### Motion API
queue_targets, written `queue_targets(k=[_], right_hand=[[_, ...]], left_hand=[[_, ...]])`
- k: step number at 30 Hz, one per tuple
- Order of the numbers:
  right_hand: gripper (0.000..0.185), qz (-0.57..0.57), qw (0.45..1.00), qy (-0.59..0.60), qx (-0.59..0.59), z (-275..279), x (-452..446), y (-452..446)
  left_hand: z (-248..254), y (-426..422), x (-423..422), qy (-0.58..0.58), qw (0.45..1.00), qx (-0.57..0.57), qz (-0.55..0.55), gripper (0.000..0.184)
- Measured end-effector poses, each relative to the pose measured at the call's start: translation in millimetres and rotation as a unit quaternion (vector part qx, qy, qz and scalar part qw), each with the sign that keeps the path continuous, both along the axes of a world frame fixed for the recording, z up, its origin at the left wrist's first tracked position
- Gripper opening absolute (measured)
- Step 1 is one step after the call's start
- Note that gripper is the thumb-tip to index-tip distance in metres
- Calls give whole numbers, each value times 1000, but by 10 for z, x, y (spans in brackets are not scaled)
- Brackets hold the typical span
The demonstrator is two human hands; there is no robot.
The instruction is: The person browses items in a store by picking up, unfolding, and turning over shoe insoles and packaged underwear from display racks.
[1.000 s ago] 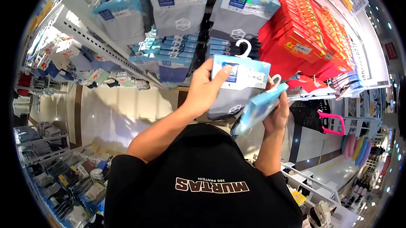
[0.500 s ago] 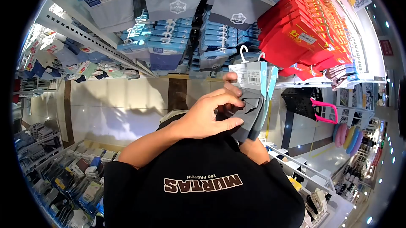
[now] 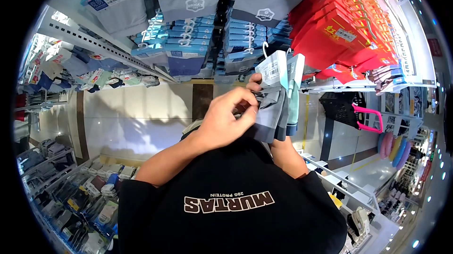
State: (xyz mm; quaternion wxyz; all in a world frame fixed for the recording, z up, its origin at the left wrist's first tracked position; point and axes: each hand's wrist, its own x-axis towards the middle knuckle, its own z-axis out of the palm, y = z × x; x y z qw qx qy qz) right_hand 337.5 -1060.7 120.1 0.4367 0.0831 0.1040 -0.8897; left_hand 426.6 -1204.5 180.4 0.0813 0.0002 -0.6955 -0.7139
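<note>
A grey pair of underwear (image 3: 272,117) hangs from a white barcoded card (image 3: 273,69) with a plastic hook, in front of my chest. Directly behind it, to the right, is a green pair (image 3: 293,105) on a similar card. My right hand (image 3: 254,83) comes from behind the two pairs, its fingertips curled round the left edge by the grey pair's card; most of that hand is hidden. With thumb and fingers closed, my left hand (image 3: 231,119) pinches the grey fabric at its left side.
Racks of blue-carded underwear (image 3: 188,41) hang ahead, with red packs (image 3: 337,32) to the right. A black basket with a pink handle (image 3: 342,108) is at the right. Bins of packaged goods (image 3: 89,197) lie low on the left, a rack (image 3: 349,192) on the right.
The cards have tilted and risen slightly, and the green pair now shows more clearly beside the grey one. My left hand has shifted a little left, still at the grey fabric.
</note>
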Motion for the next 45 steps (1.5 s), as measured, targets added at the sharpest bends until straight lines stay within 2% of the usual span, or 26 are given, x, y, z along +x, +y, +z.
queue_targets(k=[3,4,5,8,9,10,13,14,15,16,17,18,19,21,24,27,28,29,31,32,33,34,37,38,40,45], right_hand=[[58,21,999,-18,-34,-5,-16,23],[58,15,999,26,17,6,-32,46],[59,12,995,69,68,33,-44,59],[59,-26,996,-18,81,88,17,24],[58,-41,996,-19,83,88,3,-7],[56,3,1000,-16,-4,-31,-75,50],[53,-57,997,-30,29,-76,-72,-2],[53,-24,999,-7,-27,-31,-27,31],[51,-20,999,-31,-21,-16,-38,8],[50,-43,998,-43,-8,34,21,37],[50,-66,996,-55,4,96,84,53],[51,-80,992,-93,4,25,83,36],[53,-10,987,-110,-116,-10,61,62],[57,-12,983,-131,-125,19,83,105],[61,-52,993,-78,-76,93,114,58],[64,-42,995,-27,-91,265,134,-5],[62,-99,992,15,74,284,125,-31],[60,-90,977,127,147,397,117,3],[60,-95,993,62,-31,363,-67,9],[60,-137,963,196,125,235,-162,44],[54,-179,925,248,225,389,-202,21],[49,-212,904,288,237,469,-246,10],[41,-320,797,430,278,603,-425,-20],[41,-330,782,455,269,670,-483,-39],[41,-359,742,505,255,849,-618,-122],[34,-369,715,557,205,1057,-973,-306]], left_hand=[[-134,-57,1,-15,992,124,8,7],[-137,-32,-17,51,993,95,50,19],[-96,-20,46,86,995,46,38,41],[73,49,78,169,970,-172,-28,82],[56,79,72,167,968,-188,-22,73],[25,73,64,152,968,-198,-8,65],[65,11,31,136,979,-145,33,36],[-17,1,24,121,989,-78,31,31],[-52,-5,11,106,994,-10,29,27],[-39,28,75,6,991,126,33,19],[-27,-52,70,-40,988,146,15,18],[-52,-26,28,-51,968,242,40,19],[-103,8,-8,-62,938,336,65,20],[-155,-37,-3,-59,945,318,49,21],[-135,-47,-5,-51,931,361,17,19],[-25,20,-33,-44,945,317,69,17],[-58,41,-36,-51,961,253,101,17],[-151,31,-49,-38,962,246,111,17],[-289,-14,-67,-47,964,210,157,19],[-312,-49,-93,-49,954,257,143,22],[-315,-74,-105,-55,942,305,128,25],[-326,-92,-112,-61,927,353,113,28],[-365,-193,-259,-6,968,247,52,39],[-341,-241,-319,-7,984,167,60,45],[-189,-313,-445,29,988,142,60,47],[233,-356,-643,79,984,128,92,45]])
